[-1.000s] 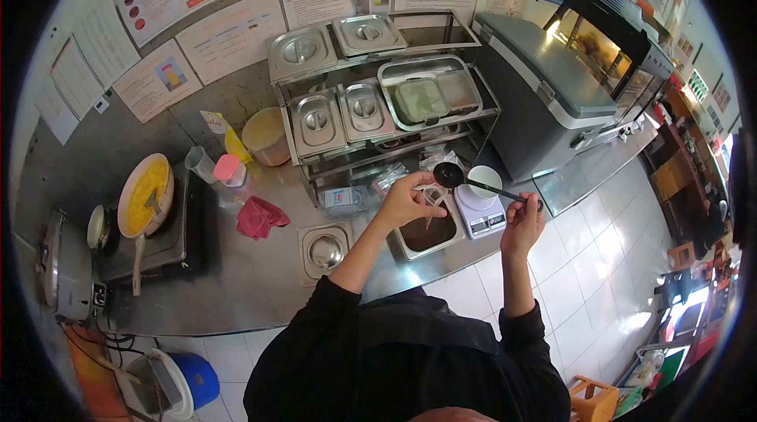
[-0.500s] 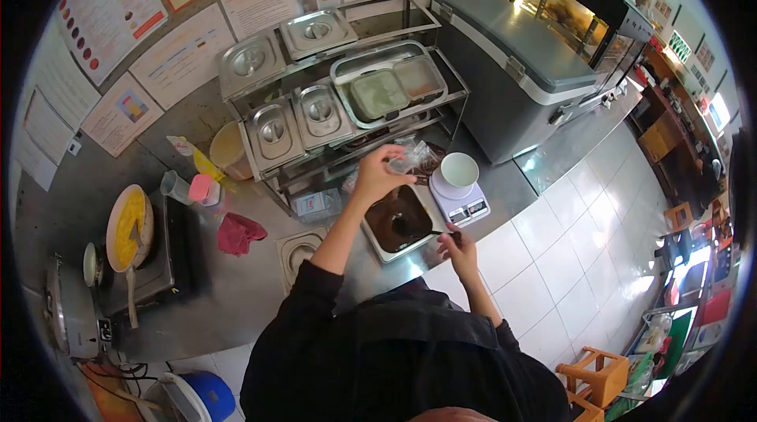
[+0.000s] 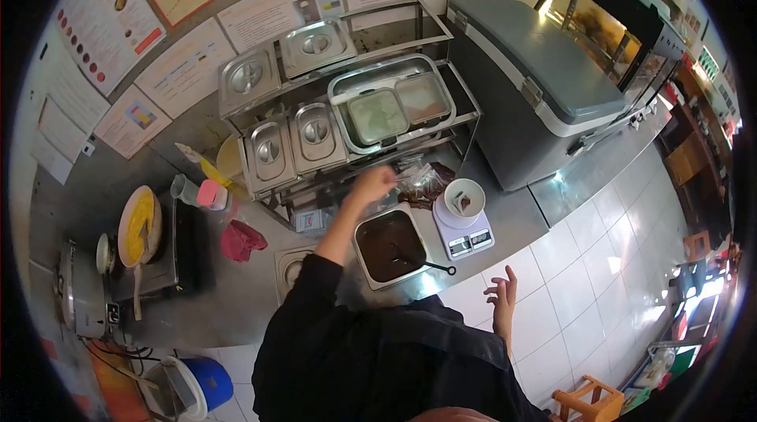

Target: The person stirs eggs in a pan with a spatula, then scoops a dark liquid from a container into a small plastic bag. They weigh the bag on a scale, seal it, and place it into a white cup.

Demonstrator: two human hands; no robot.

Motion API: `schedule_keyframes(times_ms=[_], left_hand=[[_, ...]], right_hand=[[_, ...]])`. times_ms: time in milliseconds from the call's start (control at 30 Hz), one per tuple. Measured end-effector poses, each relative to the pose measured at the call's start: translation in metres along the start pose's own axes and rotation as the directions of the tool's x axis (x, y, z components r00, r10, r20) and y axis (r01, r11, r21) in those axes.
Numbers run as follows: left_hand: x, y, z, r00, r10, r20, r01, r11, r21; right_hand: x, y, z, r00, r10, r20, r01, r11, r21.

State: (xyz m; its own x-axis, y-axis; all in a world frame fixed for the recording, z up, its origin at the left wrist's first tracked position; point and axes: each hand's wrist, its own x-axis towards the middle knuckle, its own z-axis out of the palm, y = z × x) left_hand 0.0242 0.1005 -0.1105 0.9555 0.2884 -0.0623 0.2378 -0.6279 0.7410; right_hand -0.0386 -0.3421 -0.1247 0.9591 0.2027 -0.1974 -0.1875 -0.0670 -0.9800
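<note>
Ladle (image 3: 430, 265) lies in the pan (image 3: 359, 253) of dark sauce on the tabletop (image 3: 236, 296), with its handle sticking out the pan's right side. Right hand (image 3: 502, 293) is just below the pan, fingers spread wide and holding nothing. Left hand (image 3: 375, 182) is up behind the pan and blurry, so I cannot tell if its fingers hold anything.

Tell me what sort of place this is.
Most likely a small food stall or takeaway kitchen: a rack of lidded steel pans on a steel counter, a pan of yellow food on a hotplate, and picture menu sheets taped up behind.
</note>
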Motion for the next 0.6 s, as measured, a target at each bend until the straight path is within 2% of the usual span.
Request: schedule_keyframes(times_ms=[33,100,200,300,367,467,500,600], left_hand=[[0.005,-0.049,-0.004,0.999,-0.045,-0.012,0.046,0.993,0.105],[-0.011,-0.057,-0.019,0.993,-0.106,-0.055,0.119,0.852,0.511],[-0.014,-0.082,-0.014,0.981,-0.190,0.036,0.134,0.799,0.586],[-0.014,-0.107,-0.005,0.982,-0.180,-0.048,0.178,0.828,0.531],[-0.024,-0.098,-0.007,0.981,-0.162,-0.108,0.194,0.866,0.460],[-0.058,-0.063,-0.023,0.972,-0.089,-0.218,0.159,0.931,0.328],[-0.072,-0.047,-0.029,0.965,-0.052,-0.259,0.126,0.951,0.281],[-0.122,0.015,-0.048,0.917,0.056,-0.395,-0.002,0.991,0.135]], right_hand=[[0.002,0.002,-0.005,1.000,0.023,-0.017,-0.024,1.000,-0.016],[-0.001,-0.002,-0.007,0.996,0.062,-0.061,-0.064,0.997,-0.033],[0.004,-0.004,-0.007,0.998,0.011,-0.065,-0.013,0.999,-0.037],[0.008,-0.010,-0.004,0.996,-0.052,-0.069,0.046,0.995,-0.091],[0.008,-0.023,0.000,0.993,-0.064,-0.100,0.052,0.992,-0.118],[0.004,-0.039,0.006,0.962,-0.201,-0.183,0.162,0.965,-0.208],[0.001,-0.051,0.015,0.909,-0.320,-0.268,0.262,0.937,-0.233],[-0.019,-0.083,0.054,0.879,-0.419,-0.228,0.355,0.894,-0.274]])
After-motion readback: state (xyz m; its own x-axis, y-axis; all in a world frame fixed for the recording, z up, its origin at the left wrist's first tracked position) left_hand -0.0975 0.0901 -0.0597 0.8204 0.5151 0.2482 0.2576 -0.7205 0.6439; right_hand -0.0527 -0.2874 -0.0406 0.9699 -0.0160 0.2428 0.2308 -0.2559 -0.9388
